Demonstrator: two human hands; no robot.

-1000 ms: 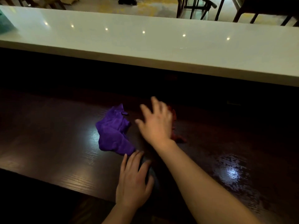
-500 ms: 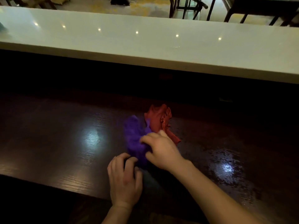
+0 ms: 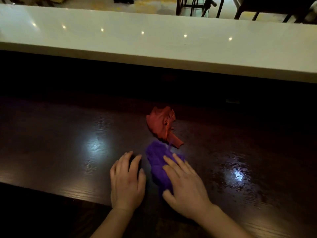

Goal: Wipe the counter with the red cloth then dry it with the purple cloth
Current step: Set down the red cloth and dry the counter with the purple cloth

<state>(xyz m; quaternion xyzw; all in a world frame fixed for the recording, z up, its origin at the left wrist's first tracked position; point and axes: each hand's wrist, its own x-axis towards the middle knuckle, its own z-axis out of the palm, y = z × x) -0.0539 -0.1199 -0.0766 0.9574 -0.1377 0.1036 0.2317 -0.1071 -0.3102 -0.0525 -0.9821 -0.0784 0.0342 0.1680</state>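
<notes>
On the dark wooden counter (image 3: 51, 152), seen from the head camera, the purple cloth (image 3: 157, 162) lies bunched near the front edge, its far tip touching the crumpled red cloth (image 3: 161, 126) just behind it. The right hand (image 3: 185, 186) presses flat on the purple cloth's right side, fingers (image 3: 171, 162) spread apart and not gripping. The left hand (image 3: 127, 182) rests on bare wood just left of the cloth, fingers loosely together, holding nothing. Shiny patches to the right look like leftover wetness, so drying seems barely begun. With the two cloths touching, a sweep could drag the red one along and smear moisture back; a flat, unclamped palm may also slide off the bunched cloth.
</notes>
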